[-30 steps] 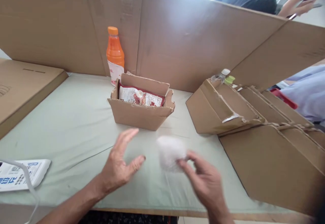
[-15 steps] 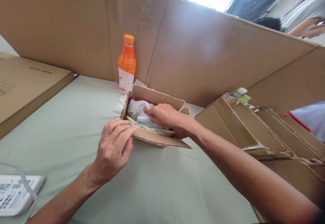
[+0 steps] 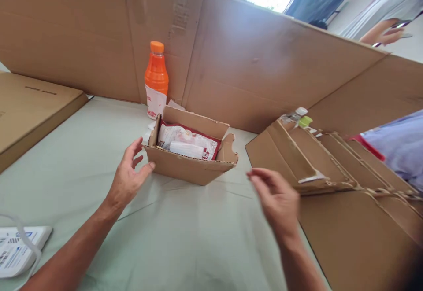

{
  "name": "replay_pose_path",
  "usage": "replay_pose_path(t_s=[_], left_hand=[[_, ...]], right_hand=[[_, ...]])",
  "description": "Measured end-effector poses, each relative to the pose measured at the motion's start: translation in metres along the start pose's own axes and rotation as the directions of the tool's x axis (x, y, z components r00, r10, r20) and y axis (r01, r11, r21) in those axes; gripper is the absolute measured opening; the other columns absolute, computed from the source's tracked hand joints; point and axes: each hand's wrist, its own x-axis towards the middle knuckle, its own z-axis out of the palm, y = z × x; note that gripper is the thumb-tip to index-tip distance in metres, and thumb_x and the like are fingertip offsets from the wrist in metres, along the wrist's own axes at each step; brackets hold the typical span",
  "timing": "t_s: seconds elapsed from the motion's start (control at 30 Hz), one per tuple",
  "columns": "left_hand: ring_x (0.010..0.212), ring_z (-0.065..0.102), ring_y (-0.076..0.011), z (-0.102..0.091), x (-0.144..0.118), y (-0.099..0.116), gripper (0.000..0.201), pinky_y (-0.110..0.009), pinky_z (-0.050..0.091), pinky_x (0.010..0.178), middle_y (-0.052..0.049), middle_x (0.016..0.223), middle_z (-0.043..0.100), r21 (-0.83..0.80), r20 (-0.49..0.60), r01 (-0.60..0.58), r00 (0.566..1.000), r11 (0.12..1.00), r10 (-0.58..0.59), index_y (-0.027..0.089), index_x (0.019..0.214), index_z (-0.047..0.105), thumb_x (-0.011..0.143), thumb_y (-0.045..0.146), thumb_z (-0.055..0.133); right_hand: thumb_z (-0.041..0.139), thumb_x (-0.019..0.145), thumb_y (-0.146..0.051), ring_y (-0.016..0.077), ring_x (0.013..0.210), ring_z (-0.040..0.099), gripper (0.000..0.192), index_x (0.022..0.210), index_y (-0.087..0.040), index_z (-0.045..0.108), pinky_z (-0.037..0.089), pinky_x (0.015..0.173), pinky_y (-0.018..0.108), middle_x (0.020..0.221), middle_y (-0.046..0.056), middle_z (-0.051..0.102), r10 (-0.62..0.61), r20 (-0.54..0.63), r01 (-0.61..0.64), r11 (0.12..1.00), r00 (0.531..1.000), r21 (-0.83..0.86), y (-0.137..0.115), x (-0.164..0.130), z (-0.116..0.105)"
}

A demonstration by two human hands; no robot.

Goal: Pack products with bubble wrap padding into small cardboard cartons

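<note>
A small cardboard box (image 3: pixel 187 169) stands open on the pale green cloth, its flaps raised. Inside lie a white-and-red printed packet (image 3: pixel 211 143) and a whitish plastic-looking piece (image 3: pixel 187 149) on top of it. My left hand (image 3: pixel 127 176) is open at the box's left end, thumb at the front corner; whether it touches the cardboard I cannot tell. To the right of the box, apart from it, hovers my right hand (image 3: pixel 277 200), fingers loosely bent and a little blurred, with nothing visible in them. Behind the box an orange drink bottle (image 3: pixel 156 79) stands upright.
Tall cardboard panels (image 3: pixel 238 62) wall off the back. At right sits a divided cardboard organizer (image 3: pixel 280 150) holding bottles with white and green caps. A flat carton (image 3: pixel 36 115) lies left, a white labelled device (image 3: pixel 24 247) with a cable lower left. Another person's hand (image 3: pixel 385 31) shows beyond.
My right hand has come out of the box and moved right. My left hand has let go of the front flap and shifted left. The yellow-edged packet's strip no longer shows.
</note>
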Motion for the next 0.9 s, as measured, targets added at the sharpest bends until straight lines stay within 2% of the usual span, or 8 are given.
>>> replay_pose_path(t_s=[0.1, 0.17, 0.23, 0.33, 0.47, 0.6, 0.73, 0.9], left_hand=[[0.132, 0.051, -0.0295, 0.012, 0.011, -0.006, 0.060, -0.043, 0.046, 0.108, -0.011, 0.134, 0.060, -0.113, 0.073, 0.052, 0.996, 0.992, -0.044, 0.018, 0.132, 0.054, 0.079, 0.039, 0.072], [0.122, 0.057, -0.0279, 0.024, 0.017, -0.005, 0.056, -0.038, 0.049, 0.101, -0.009, 0.120, 0.066, -0.132, 0.044, 0.049, 0.998, 0.990, -0.043, 0.017, 0.124, 0.058, 0.075, 0.038, 0.073], [0.114, 0.061, -0.0267, 0.039, 0.015, 0.000, 0.055, -0.037, 0.051, 0.096, -0.007, 0.113, 0.068, -0.123, 0.023, 0.044, 0.999, 0.991, -0.041, 0.017, 0.121, 0.059, 0.072, 0.037, 0.073], [0.116, 0.061, -0.0268, 0.061, -0.009, 0.009, 0.058, -0.038, 0.050, 0.100, -0.008, 0.120, 0.068, -0.146, 0.163, 0.056, 0.986, 0.988, -0.032, 0.017, 0.127, 0.058, 0.074, 0.036, 0.072], [0.132, 0.053, -0.0272, 0.093, -0.068, 0.017, 0.061, -0.039, 0.044, 0.109, -0.009, 0.144, 0.058, -0.192, 0.447, 0.158, 0.893, 0.969, -0.057, 0.022, 0.141, 0.052, 0.083, 0.034, 0.068], [0.137, 0.049, -0.0283, 0.140, -0.107, 0.025, 0.061, -0.043, 0.041, 0.112, -0.009, 0.150, 0.053, -0.159, 0.652, 0.168, 0.758, 0.973, -0.024, 0.023, 0.144, 0.051, 0.085, 0.025, 0.063], [0.131, 0.053, -0.0265, 0.210, -0.109, 0.032, 0.061, -0.042, 0.042, 0.111, -0.007, 0.142, 0.059, -0.197, 0.761, 0.119, 0.645, 0.973, 0.075, 0.024, 0.141, 0.054, 0.081, 0.020, 0.062], [0.116, 0.056, -0.0284, 0.271, -0.116, 0.019, 0.053, -0.048, 0.045, 0.103, -0.013, 0.129, 0.058, -0.090, 0.645, 0.118, 0.763, 0.989, -0.033, 0.019, 0.130, 0.056, 0.079, 0.025, 0.068]], right_hand=[[0.069, 0.080, -0.040, 0.0258, 0.105, 0.067, 0.055, 0.128, -0.017, 0.058, 0.056, 0.080, 0.038, 0.127, 0.015, 0.068, 0.019, 0.288, -0.068, 0.985, 0.958, 0.159, 0.011, -0.028, 0.053], [0.063, 0.082, -0.037, 0.0243, 0.102, 0.066, 0.051, 0.128, -0.016, 0.057, 0.056, 0.081, 0.037, 0.122, 0.014, 0.069, 0.051, 0.317, -0.119, 0.973, 0.947, 0.199, 0.006, -0.028, 0.079], [0.059, 0.084, -0.036, 0.0229, 0.096, 0.065, 0.043, 0.122, -0.016, 0.058, 0.055, 0.077, 0.036, 0.114, 0.012, 0.070, 0.102, 0.285, -0.160, 0.969, 0.953, 0.188, 0.001, -0.031, 0.081], [0.060, 0.085, -0.042, 0.0218, 0.082, 0.065, 0.040, 0.115, -0.016, 0.060, 0.054, 0.065, 0.033, 0.105, 0.011, 0.070, 0.193, 0.176, -0.213, 0.972, 0.965, 0.100, 0.009, -0.064, 0.046], [0.061, 0.084, -0.052, 0.0230, 0.071, 0.065, 0.034, 0.093, -0.020, 0.064, 0.047, 0.047, 0.028, 0.082, 0.009, 0.069, 0.362, -0.046, -0.364, 0.930, 0.931, -0.039, 0.035, -0.153, -0.028], [0.064, 0.081, -0.057, 0.0232, 0.067, 0.064, 0.036, 0.086, -0.021, 0.063, 0.049, 0.048, 0.030, 0.077, 0.007, 0.069, 0.511, -0.261, -0.550, 0.829, 0.819, -0.102, 0.049, -0.224, -0.077], [0.063, 0.082, -0.058, 0.0251, 0.080, 0.068, 0.047, 0.106, -0.018, 0.063, 0.054, 0.058, 0.032, 0.097, 0.011, 0.070, 0.558, -0.465, -0.641, 0.767, 0.687, -0.026, 0.055, -0.250, -0.094], [0.060, 0.090, -0.047, 0.0270, 0.103, 0.069, 0.066, 0.148, -0.022, 0.042, 0.059, 0.070, 0.034, 0.146, 0.019, 0.050, 0.560, -0.453, -0.568, 0.812, 0.694, 0.135, 0.065, -0.277, -0.077]])
